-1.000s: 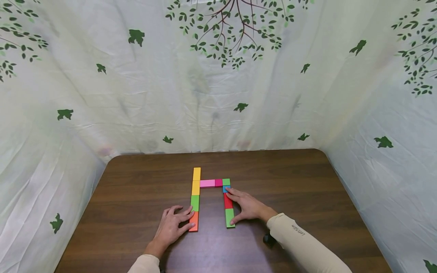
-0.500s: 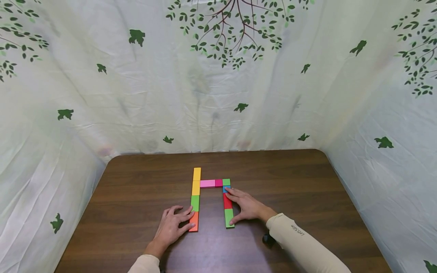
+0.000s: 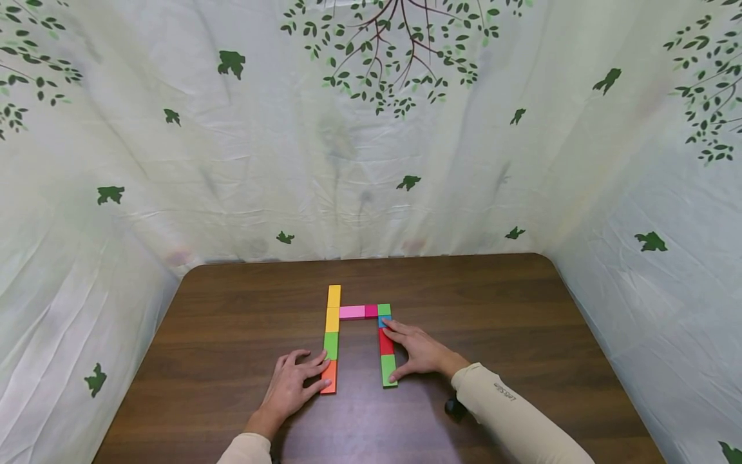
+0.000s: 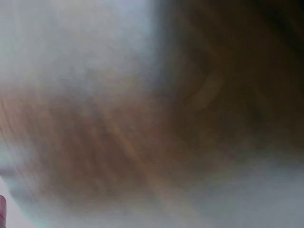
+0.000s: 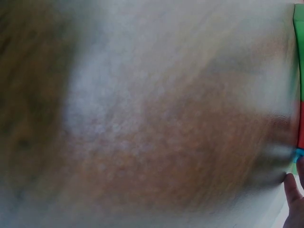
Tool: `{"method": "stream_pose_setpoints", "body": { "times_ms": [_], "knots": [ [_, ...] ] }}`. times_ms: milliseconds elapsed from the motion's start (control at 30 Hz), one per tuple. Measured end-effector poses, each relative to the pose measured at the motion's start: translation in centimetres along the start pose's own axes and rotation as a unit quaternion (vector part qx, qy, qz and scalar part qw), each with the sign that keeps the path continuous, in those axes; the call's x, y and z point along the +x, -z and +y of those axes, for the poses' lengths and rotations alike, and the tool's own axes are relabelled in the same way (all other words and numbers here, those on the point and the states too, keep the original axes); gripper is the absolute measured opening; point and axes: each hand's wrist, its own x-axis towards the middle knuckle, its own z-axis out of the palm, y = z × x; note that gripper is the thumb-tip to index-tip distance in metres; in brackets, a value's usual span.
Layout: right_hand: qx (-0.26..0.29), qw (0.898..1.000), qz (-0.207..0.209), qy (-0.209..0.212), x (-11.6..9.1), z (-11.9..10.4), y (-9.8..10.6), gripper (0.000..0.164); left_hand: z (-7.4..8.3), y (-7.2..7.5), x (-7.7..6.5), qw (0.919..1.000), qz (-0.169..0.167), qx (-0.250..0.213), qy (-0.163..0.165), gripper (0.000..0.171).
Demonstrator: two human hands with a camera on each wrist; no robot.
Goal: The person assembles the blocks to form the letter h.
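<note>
Flat coloured blocks lie end to end on the table in an h-like outline. Two yellow blocks (image 3: 333, 308), a green block (image 3: 331, 346) and an orange block (image 3: 329, 376) form the left column. A pink block (image 3: 352, 312) and a magenta block (image 3: 371, 311) bridge to the right column: a small green block (image 3: 384, 309), a blue block (image 3: 382, 321), a red block (image 3: 386, 342) and a longer green block (image 3: 389, 371). My left hand (image 3: 292, 383) touches the left column's outer edge at orange and green. My right hand (image 3: 422, 351) spreads along the right column, thumb on the longer green block, fingertips at blue and red.
The brown wooden table (image 3: 493, 309) has rounded far corners. A pale curtain (image 3: 348, 161) with leaf prints surrounds it on the back and sides. A small black object (image 3: 455, 409) shows under the right sleeve (image 3: 510, 412). Both wrist views are mostly blurred table surface.
The near green block of the right column has shifted slightly left under my right thumb, lining up with the red one. My left hand stays still.
</note>
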Motion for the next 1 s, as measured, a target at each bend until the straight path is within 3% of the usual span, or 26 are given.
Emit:
{"method": "stream_pose_setpoints", "body": {
  "times_ms": [467,1000],
  "knots": [
    [0.001,1.000,0.005,0.005,0.01,0.16,0.03,0.106,0.00,-0.01,0.21,0.9998,-0.004,0.020,-0.003,0.048],
    [0.019,1.000,0.017,0.011,0.18,0.67,-0.02,0.103,0.63,0.54,0.97,0.9988,0.021,0.036,-0.026,0.045]
  ]
}}
